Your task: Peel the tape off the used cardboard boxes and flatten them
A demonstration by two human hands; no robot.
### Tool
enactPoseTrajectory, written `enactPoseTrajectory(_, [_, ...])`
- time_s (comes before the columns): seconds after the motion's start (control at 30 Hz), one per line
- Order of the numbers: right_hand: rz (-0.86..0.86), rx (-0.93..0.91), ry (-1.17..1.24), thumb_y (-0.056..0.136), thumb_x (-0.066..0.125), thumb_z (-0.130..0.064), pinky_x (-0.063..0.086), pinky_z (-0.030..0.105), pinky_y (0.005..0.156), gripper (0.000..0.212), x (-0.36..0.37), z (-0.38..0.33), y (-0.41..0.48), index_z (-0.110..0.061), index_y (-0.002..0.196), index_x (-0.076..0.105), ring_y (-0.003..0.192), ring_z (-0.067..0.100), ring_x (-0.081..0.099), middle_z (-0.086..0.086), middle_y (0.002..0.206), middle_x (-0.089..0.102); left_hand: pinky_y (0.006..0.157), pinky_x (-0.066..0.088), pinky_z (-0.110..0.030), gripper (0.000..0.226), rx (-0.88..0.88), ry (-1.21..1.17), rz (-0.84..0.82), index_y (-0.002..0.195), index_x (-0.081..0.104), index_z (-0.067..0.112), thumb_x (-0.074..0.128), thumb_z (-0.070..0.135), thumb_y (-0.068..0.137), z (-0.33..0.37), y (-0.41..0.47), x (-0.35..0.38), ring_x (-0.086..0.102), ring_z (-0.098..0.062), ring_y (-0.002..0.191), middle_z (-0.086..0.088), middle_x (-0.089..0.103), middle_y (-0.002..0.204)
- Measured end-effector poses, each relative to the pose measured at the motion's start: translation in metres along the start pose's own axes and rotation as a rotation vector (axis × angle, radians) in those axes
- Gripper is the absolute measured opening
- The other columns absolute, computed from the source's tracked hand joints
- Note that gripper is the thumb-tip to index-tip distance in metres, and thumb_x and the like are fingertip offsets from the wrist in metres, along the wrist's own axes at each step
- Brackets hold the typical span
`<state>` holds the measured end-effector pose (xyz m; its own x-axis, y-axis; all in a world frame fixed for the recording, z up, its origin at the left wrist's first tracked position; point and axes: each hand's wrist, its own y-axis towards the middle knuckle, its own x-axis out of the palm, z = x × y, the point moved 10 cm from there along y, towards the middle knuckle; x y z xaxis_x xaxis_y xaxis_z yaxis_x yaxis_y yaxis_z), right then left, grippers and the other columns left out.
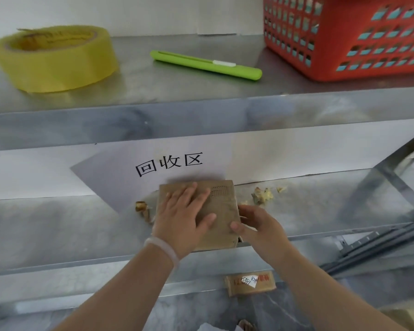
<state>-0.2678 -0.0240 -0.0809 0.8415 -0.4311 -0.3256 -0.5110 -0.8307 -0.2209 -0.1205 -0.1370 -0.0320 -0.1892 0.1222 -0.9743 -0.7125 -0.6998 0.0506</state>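
A small brown cardboard box (221, 206) lies on the middle metal shelf (58, 225), below a white paper sign (167, 163) with black characters. My left hand (182, 216) presses flat on the box's top with straight, spread fingers. At the box's right edge my right hand (256, 228) grips it, thumb on top and fingers round the side. Crumpled peeled tape lies to either side: one wad at the left (142, 209), another at the right (263, 195).
On the upper shelf (201, 91) sit a yellow tape roll (55, 58), a green box cutter (206, 65) and a red plastic basket (349, 37). Another small cardboard box (250, 286) with a white label lies on the lower shelf. A diagonal metal brace (392, 177) stands at the right.
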Motion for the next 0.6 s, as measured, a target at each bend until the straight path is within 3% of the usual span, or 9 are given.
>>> enactPoseTrajectory(0.1, [-0.055,0.048,-0.005,0.081,0.078,-0.034,0.055,0.029,0.091,0.036,-0.004,0.008,0.007,-0.032,0.115,0.066,0.094,-0.002,0.067,-0.018,0.101,0.073,0.117,-0.002,-0.036,0.071,-0.008,0.107,0.038,0.148,0.027,0.04,0.011,0.071,0.086,-0.003,0.003,0.006,0.018,-0.019,0.145,0.003,0.021,0.159])
enactPoseTrajectory(0.2, [-0.093,0.065,0.009,0.082,0.078,-0.026,0.055,0.02,0.084,0.026,-0.007,0.011,0.009,-0.026,0.107,0.071,0.086,-0.002,0.069,-0.013,0.093,0.075,0.115,0.012,-0.04,0.064,-0.015,0.119,0.076,0.142,0.043,0.035,0.023,0.066,0.09,-0.004,0.005,0.006,0.036,-0.023,0.138,-0.001,0.039,0.152])
enactPoseTrajectory(0.3, [-0.09,0.06,0.016,0.082,0.078,-0.02,0.049,0.007,0.07,0.022,-0.011,0.011,0.011,-0.023,0.103,0.074,0.077,-0.006,0.067,-0.012,0.087,0.075,0.117,0.019,-0.044,0.065,-0.043,0.113,0.074,0.142,0.043,0.035,0.024,0.067,0.089,-0.005,0.01,0.009,0.035,-0.023,0.138,-0.001,0.038,0.152])
enactPoseTrajectory(0.47, [-0.074,0.063,-0.09,0.082,0.076,-0.032,0.052,0.017,0.076,0.012,-0.014,0.012,0.023,-0.04,0.087,0.069,0.079,-0.006,0.065,-0.022,0.082,0.072,0.119,0.013,-0.04,0.069,-0.077,0.117,0.075,0.145,0.038,0.036,0.019,0.069,0.087,-0.006,0.019,0.008,0.028,-0.021,0.142,0.0,0.033,0.154])
enactPoseTrajectory(0.53, [-0.086,0.084,-0.082,0.084,0.074,-0.03,0.048,0.011,0.069,0.01,-0.014,0.013,0.027,-0.038,0.084,0.069,0.077,-0.007,0.065,-0.019,0.081,0.072,0.118,0.015,-0.04,0.069,-0.084,0.122,0.087,0.144,0.04,0.035,0.02,0.068,0.087,-0.006,0.02,0.007,0.029,-0.021,0.14,0.0,0.035,0.153])
enactPoseTrajectory(0.6, [-0.138,0.157,0.062,0.089,0.07,-0.021,0.052,0.013,0.074,0.01,-0.009,0.02,0.029,-0.03,0.086,0.07,0.083,0.001,0.068,-0.008,0.087,0.075,0.117,0.019,-0.041,0.066,-0.09,0.117,0.106,0.142,0.044,0.035,0.024,0.066,0.087,-0.006,0.018,0.006,0.033,-0.022,0.138,-0.001,0.039,0.151])
